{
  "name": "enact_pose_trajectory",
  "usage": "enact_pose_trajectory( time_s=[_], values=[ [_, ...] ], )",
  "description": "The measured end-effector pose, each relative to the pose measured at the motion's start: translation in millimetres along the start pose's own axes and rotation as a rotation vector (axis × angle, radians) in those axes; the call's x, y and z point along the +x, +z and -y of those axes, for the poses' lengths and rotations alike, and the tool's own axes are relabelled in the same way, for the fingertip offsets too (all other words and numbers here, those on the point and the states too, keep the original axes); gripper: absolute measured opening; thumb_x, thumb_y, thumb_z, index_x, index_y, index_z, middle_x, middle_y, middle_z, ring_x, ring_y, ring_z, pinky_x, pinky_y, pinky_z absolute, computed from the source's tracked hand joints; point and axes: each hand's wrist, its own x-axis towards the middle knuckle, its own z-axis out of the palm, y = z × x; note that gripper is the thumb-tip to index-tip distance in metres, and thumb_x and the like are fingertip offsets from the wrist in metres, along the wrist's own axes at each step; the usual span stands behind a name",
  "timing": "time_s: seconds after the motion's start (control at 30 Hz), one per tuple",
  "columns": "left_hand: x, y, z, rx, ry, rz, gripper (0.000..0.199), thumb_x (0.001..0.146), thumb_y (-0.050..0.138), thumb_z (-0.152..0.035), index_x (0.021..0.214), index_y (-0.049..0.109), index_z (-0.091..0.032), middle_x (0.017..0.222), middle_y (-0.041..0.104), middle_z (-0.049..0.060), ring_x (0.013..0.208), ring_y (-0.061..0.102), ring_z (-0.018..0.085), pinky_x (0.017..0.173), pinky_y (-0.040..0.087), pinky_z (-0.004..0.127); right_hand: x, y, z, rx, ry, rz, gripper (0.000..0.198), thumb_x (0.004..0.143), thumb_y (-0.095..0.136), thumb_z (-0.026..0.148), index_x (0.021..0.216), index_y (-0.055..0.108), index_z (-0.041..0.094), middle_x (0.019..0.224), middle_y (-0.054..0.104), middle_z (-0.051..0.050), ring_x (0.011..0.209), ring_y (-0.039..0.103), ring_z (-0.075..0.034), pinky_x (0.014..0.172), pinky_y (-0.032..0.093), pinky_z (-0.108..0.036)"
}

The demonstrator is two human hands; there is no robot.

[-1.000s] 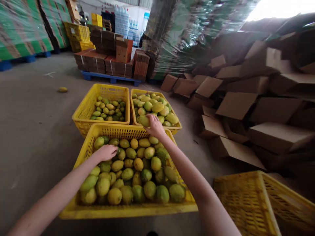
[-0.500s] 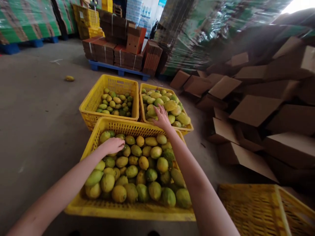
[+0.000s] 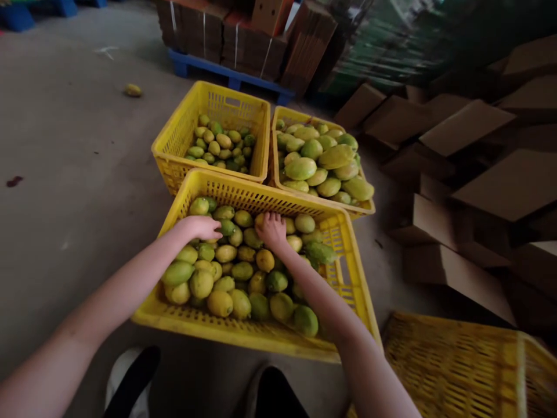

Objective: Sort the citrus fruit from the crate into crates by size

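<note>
Sorting mangoes [image 3: 235, 270] by hand, centre frame, near crate [image 3: 243, 339].

Left hand [image 3: 203, 227] lies palm down, fingers loosely curled over a green mango at the crate's upper left; actual hold cannot be told. Right hand [image 3: 271, 230] cups a yellowish mango by the far wall, fingers bent round it. Crate's long axis runs toward the frame top, tilted a little left. Two more crates [image 3: 209, 113] sit just beyond, side by side. Stray mango [image 3: 133, 90] on floor, upper left.

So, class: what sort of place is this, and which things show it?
Probably a fruit packing warehouse: yellow plastic crates of green-yellow mangoes, flat brown cardboard boxes, and bundled cartons on a blue pallet.
</note>
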Motion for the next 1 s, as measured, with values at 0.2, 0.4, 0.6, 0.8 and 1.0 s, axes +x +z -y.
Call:
enact_pose_trajectory(
  time_s=[0.2, 0.4, 0.6, 0.8, 1.0],
  values=[
    [-1, 0, -10, 0.050, -0.007, 0.062, 0.015, 0.075, 0.078, -0.032, 0.076, 0.069, -0.021, 0.063, 0.060, 0.000, 0.078, 0.063, 0.024, 0.091, 0.048, 0.037, 21, 17, -2, 0.170, 0.107, -0.058, 0.051, 0.073, 0.075, 0.022, 0.120, 0.056, 0.012, 0.122, 0.062, -0.031, 0.125, 0.050, -0.047, 0.107, 0.035, -0.061],
    [-9, -6, -26, 0.069, 0.058, 0.063, 0.016, 0.084, 0.069, -0.034, 0.094, 0.073, -0.023, 0.099, 0.075, 0.004, 0.100, 0.067, 0.025, 0.098, 0.045, 0.031, 5, 14, -8, 0.291, 0.121, -0.128, 0.045, 0.070, 0.077, 0.026, 0.107, 0.054, 0.018, 0.117, 0.067, -0.020, 0.122, 0.053, -0.040, 0.110, 0.038, -0.055],
    [-20, -7, -40, -0.013, 0.103, -0.047, 0.053, 0.084, 0.072, -0.034, 0.134, 0.061, -0.019, 0.145, 0.057, 0.015, 0.131, 0.056, 0.035, 0.115, 0.036, 0.042, -11, -11, -7, 0.974, 0.378, -0.250, 0.035, 0.065, 0.084, 0.028, 0.081, 0.053, 0.026, 0.077, 0.061, 0.001, 0.089, 0.059, -0.024, 0.083, 0.051, -0.033],
    [-27, 8, -66, -0.342, 0.468, -0.269, 0.075, 0.075, 0.083, -0.036, 0.143, 0.053, -0.026, 0.153, 0.049, 0.012, 0.139, 0.051, 0.032, 0.115, 0.040, 0.040, -34, -48, 33, 1.455, 0.312, 0.137, 0.032, 0.093, 0.056, 0.049, 0.085, 0.064, 0.019, 0.057, 0.060, 0.001, 0.053, 0.051, -0.014, 0.051, 0.042, -0.026],
    [-30, 1, -73, -0.327, 0.532, -0.470, 0.058, 0.076, 0.080, -0.049, 0.122, 0.063, -0.020, 0.126, 0.069, 0.009, 0.116, 0.065, 0.028, 0.100, 0.049, 0.038, -35, -38, 26, 1.238, 0.081, 0.142, 0.067, 0.091, 0.030, 0.077, 0.077, 0.063, 0.021, 0.066, 0.066, -0.006, 0.066, 0.063, -0.023, 0.063, 0.050, -0.036]
  ],
)
